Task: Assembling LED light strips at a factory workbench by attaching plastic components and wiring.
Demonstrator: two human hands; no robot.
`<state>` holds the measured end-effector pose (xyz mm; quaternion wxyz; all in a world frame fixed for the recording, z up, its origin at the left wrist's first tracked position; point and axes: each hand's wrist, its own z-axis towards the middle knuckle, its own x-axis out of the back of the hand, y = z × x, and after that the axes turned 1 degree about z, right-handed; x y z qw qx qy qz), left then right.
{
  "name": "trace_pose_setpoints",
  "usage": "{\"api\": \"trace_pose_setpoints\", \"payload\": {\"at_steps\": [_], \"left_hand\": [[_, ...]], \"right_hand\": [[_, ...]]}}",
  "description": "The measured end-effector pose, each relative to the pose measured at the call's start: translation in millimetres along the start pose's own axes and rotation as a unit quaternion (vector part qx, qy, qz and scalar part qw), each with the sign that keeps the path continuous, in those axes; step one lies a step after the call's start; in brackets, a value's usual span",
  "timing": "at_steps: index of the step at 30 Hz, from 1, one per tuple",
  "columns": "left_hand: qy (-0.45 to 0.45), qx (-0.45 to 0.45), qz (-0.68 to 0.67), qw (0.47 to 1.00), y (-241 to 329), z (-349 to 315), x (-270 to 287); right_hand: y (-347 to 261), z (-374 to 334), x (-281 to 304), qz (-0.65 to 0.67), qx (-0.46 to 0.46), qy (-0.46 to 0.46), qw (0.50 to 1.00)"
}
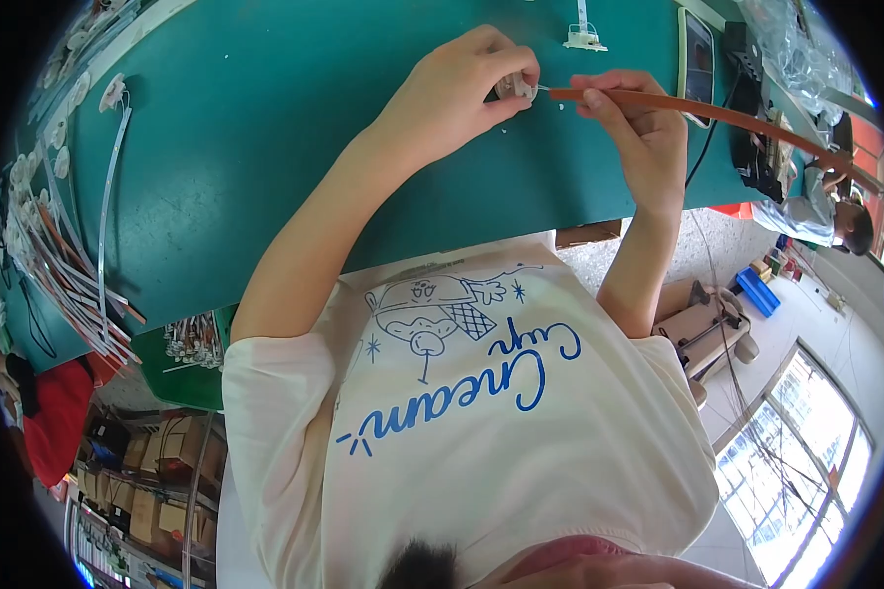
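Note:
My left hand [462, 86] is closed around a small whitish plastic part [516, 86], its fingertips and thumb covering much of it. In my right hand [640, 128], a long flat brown strip [727, 115] is pinched close to its end and runs off to the right. Thin pale leads stick out of the strip's tip and reach the plastic part; whether they are fixed to it I cannot tell. Both hands are just above the green tabletop [236, 128]. Beyond my right hand lies another white part [585, 39] on a pale strip.
Several strips with round white ends [64, 265] are heaped at the table's left side, with a single white strip [108, 187] beside them. A phone [697, 64] lies at the right, near a black device [746, 128] and clear plastic bags [791, 44]. Another person [825, 216] sits far right.

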<state>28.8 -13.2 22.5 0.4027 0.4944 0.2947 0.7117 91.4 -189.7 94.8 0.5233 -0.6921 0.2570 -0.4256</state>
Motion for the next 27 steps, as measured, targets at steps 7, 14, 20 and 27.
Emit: {"api": "trace_pose_setpoints", "payload": {"at_steps": [7, 14, 20, 27], "left_hand": [[0.012, -0.003, -0.002, 1.000, 2, 0, -2], [-0.005, 0.022, -0.013, 1.000, 4, 2, -1], [-0.002, 0.000, 0.024, 1.000, 3, 0, -1], [-0.032, 0.043, 0.045, 0.998, 10, 1, 1]], "right_hand": [[9, -1, 3, -0.010, 0.042, -0.044, 0.998], [14, -2, -8, 0.107, 0.074, -0.011, 0.991], [15, -2, -11, 0.104, 0.074, -0.009, 0.992], [13, 0, -5, 0.047, 0.051, -0.015, 0.998]]}}
